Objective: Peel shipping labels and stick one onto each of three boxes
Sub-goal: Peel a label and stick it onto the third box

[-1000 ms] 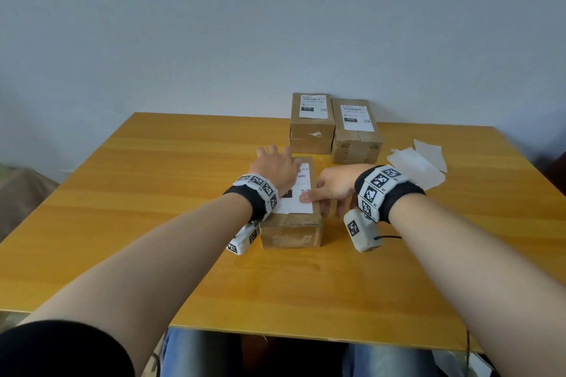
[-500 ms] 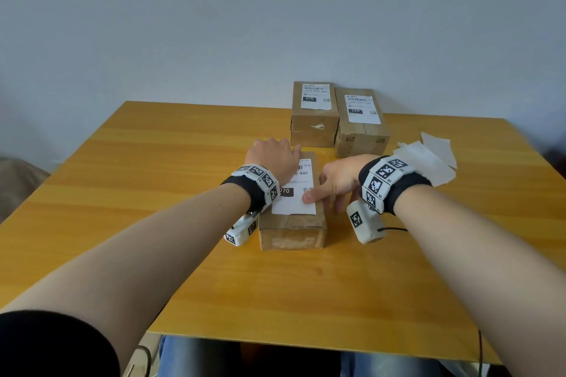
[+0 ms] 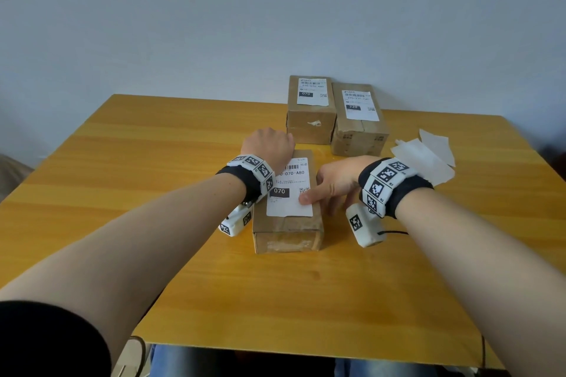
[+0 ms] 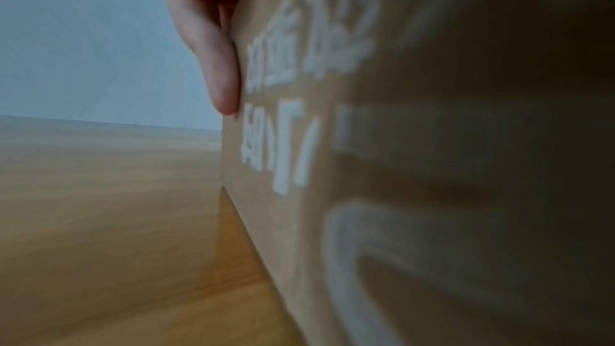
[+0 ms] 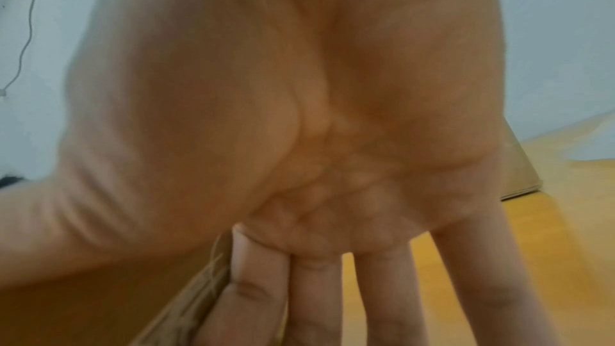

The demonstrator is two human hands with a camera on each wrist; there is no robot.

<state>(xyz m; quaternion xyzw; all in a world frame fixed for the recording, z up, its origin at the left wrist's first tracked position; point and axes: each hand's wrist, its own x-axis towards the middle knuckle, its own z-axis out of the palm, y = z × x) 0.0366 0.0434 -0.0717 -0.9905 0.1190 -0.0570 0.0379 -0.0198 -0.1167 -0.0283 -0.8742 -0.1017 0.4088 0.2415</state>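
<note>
The near cardboard box lies mid-table with a white shipping label on its top. My left hand rests over the box's far left corner. In the left wrist view a straight finger lies against the printed side of the box. My right hand is at the box's right edge, with its thumb pressing the label's lower right corner. Its straight fingers reach down beside the box. Two more boxes stand behind, each bearing a label.
Loose white backing sheets lie on the wooden table to the right of the boxes. A plain wall stands behind the far table edge. Bare tabletop shows on the left and in front of the near box.
My left hand has slid from the label's middle to the box's far left corner, so more of the label shows. The right thumb has stayed on the label's lower right corner.
</note>
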